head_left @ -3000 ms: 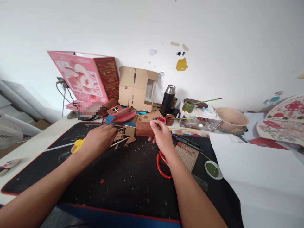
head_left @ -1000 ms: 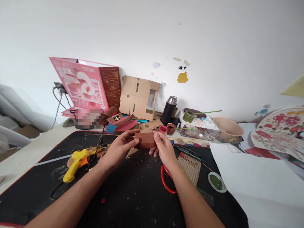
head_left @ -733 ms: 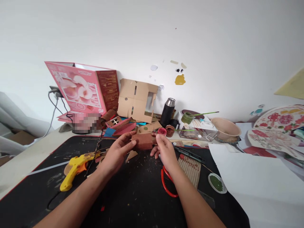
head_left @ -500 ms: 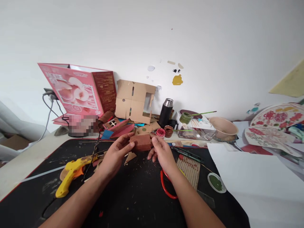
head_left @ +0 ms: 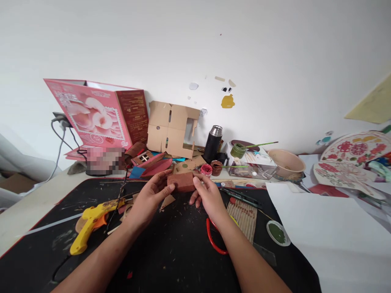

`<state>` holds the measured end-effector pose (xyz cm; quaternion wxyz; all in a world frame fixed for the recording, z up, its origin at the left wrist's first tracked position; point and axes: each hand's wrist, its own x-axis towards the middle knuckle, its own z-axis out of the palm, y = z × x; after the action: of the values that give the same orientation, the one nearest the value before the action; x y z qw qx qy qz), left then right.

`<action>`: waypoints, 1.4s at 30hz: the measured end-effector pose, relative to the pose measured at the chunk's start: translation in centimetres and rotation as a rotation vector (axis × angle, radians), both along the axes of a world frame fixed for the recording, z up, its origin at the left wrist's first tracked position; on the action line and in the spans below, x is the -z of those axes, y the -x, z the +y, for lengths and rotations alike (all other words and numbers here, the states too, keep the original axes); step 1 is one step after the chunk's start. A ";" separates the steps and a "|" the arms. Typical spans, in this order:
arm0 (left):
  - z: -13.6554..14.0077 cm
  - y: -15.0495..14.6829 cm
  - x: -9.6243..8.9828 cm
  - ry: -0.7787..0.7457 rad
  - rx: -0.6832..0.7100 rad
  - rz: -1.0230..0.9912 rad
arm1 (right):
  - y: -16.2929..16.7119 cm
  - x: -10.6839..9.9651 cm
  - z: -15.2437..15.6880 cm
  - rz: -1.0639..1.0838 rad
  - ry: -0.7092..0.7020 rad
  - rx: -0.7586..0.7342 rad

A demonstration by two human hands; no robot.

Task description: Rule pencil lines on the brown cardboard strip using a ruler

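Observation:
A small reddish-brown cardboard box [head_left: 181,182] is held up between my two hands above the black mat [head_left: 171,252]. My left hand [head_left: 154,191] grips its left end, thumb on the near face and fingers behind. At the right end my right hand [head_left: 207,193] pinches it with the thumb in front, its lower fingers curled beneath. Below the box lies a torn cardboard scrap [head_left: 167,202]. Red-handled scissors [head_left: 214,240] rest partly hidden under my right forearm.
A yellow glue gun [head_left: 88,228] with its cord lies left. Behind stand a pink box [head_left: 94,118], a cardboard sheet [head_left: 171,126], a black thermos [head_left: 213,144] and paint jars [head_left: 206,169]. Corrugated cardboard [head_left: 242,217], a green paint lid [head_left: 277,233] and white paper [head_left: 330,228] lie right.
Both hands keep their hold on the box, which has barely shifted or tilted. The whole view has moved very slightly.

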<state>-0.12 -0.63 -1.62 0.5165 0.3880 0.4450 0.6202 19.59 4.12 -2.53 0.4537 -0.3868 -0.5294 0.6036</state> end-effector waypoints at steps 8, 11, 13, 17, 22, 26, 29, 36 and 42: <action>0.0 0.0 0.0 0.003 -0.009 -0.112 | 0.1 -0.3 -0.3 -0.008 0.003 0.011; 0.2 0.1 0.1 0.004 -0.009 -0.175 | 0.3 -0.6 -0.6 -0.008 -0.005 0.012; 0.3 0.3 0.2 0.017 -0.021 -0.211 | 0.4 -0.7 -0.7 -0.010 -0.016 0.025; 0.4 0.7 0.6 0.065 -0.037 -0.262 | 0.5 -0.7 -0.8 -0.028 -0.038 0.044; 0.2 0.6 0.6 0.124 0.002 -0.285 | 0.6 -0.8 -1.1 -0.057 -0.056 0.015; 0.0 0.3 0.7 0.152 0.032 -0.291 | 0.7 -0.7 -1.3 -0.079 -0.065 -0.004; -0.1 0.1 0.8 0.151 0.045 -0.291 | 0.6 -0.8 -1.3 -0.092 -0.068 -0.001; 0.6 0.3 0.7 0.098 -0.001 -0.296 | 0.3 -1.2 -1.3 -0.118 -0.102 0.017; 0.7 1.1 0.4 0.076 -0.109 -0.267 | 0.3 -1.0 -1.5 -0.146 -0.110 0.002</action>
<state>-1.26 0.11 -2.03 0.5510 0.2578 0.4159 0.6760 19.27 2.64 -1.51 0.4350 -0.4050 -0.5930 0.5432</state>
